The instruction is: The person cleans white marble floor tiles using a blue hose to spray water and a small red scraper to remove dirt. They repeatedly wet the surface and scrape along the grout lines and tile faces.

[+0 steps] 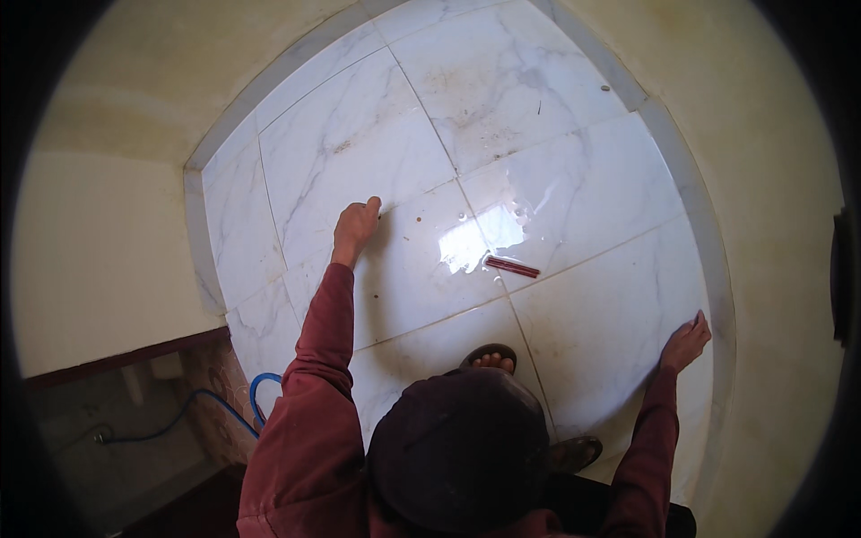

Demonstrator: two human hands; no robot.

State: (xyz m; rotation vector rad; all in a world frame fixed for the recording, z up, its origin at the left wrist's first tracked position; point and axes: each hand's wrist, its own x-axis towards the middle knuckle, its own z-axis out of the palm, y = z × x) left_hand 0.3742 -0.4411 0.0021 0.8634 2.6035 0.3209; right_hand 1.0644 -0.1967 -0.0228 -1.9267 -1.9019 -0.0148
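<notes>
My left hand (358,230) is closed just above the marbled white floor tiles (350,143), left of the wet patch. Whatever its curled fingers may hold is too small or hidden to make out. Far to the right, my right hand (687,343) is held low by the grey skirting (695,215), its fingers pressed together. Anything inside that hand is hidden too. Between the hands lies a narrow dark red strip-like piece (512,267), with pale lines along its length. It rests at the edge of a shiny puddle (484,238), touched by neither hand.
Cream walls (762,179) close in around the floor. Small bits of debris (418,220) and brownish dirt marks dot the tiles. A blue hose (215,399) curves through the low recess at left. A sandalled foot (493,359) and a dark rounded shape (457,448) fill the near middle.
</notes>
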